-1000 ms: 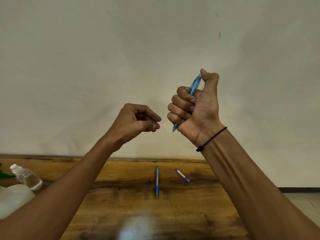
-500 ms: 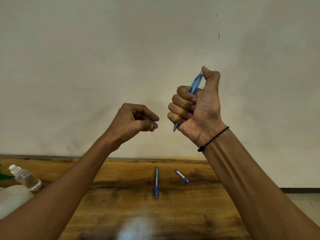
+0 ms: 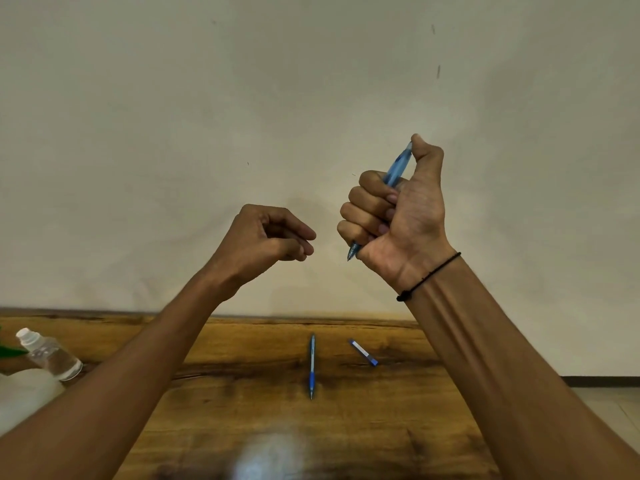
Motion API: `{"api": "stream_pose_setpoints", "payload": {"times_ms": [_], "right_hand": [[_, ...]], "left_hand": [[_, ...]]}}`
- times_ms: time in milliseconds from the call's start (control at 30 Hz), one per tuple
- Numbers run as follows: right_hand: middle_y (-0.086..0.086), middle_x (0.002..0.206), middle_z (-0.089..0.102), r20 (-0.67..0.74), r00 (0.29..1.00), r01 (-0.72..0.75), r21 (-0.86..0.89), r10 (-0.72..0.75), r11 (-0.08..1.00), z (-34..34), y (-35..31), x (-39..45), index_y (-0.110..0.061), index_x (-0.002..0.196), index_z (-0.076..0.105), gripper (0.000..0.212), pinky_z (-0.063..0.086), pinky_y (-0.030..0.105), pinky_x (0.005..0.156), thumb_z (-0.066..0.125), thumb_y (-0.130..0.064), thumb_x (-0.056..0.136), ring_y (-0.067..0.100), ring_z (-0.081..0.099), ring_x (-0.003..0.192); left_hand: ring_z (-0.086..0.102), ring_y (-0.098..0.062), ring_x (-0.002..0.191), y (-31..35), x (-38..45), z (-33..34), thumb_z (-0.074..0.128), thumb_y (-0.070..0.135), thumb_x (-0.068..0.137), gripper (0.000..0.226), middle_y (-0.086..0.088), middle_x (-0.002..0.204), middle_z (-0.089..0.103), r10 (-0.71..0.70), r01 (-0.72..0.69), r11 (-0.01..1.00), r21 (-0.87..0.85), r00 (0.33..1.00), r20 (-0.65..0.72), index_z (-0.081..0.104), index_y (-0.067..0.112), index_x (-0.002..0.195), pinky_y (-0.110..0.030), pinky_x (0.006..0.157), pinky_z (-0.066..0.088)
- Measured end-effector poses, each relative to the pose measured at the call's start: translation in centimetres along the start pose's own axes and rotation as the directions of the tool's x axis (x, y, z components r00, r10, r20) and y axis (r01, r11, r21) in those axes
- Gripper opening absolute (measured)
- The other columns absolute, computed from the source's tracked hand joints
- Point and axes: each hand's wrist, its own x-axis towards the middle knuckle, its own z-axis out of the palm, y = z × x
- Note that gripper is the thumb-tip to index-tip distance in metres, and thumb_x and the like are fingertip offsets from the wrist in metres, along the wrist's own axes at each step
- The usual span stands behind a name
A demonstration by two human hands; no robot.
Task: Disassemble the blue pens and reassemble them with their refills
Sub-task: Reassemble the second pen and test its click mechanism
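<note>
My right hand [image 3: 401, 213] is raised in front of the wall and grips a translucent blue pen [image 3: 396, 169] in its fist, tip pointing down, thumb pressed on the top end. My left hand [image 3: 266, 239] hangs beside it at the left, a short gap apart, fingers curled toward the thumb; nothing shows between them. On the wooden table [image 3: 242, 427] below lies a second blue pen [image 3: 312, 367], pointing toward me. A short blue and white pen piece [image 3: 363, 352] lies just right of it.
A small clear bottle with a white cap [image 3: 48, 355] lies at the table's left edge, next to a white object [image 3: 24, 396] and a green leaf tip [image 3: 8, 351]. The table's far edge meets a plain wall. Floor shows at the lower right.
Both hands have shifted only slightly; the right thumb stays on the pen's top end. The pens on the table have not moved.
</note>
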Motion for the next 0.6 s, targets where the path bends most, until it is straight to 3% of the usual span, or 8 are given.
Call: {"api": "stream_pose_setpoints", "payload": {"times_ms": [600], "right_hand": [[-0.007,0.043,0.016,0.013,1.0,-0.016,-0.011,0.016,1.0,-0.1,0.01,0.09,-0.022,0.054,0.02,0.067,0.01,0.024,0.042,0.031,-0.075,0.093,0.01,0.011,0.037]], "left_hand": [[0.08,-0.02,0.082,-0.01,-0.02,0.09,0.069,-0.011,0.087,0.029,-0.004,0.084,0.082,0.006,-0.006,1.0,0.01,1.0,0.006,0.081,0.014,0.097,-0.023,0.074,0.063]]}}
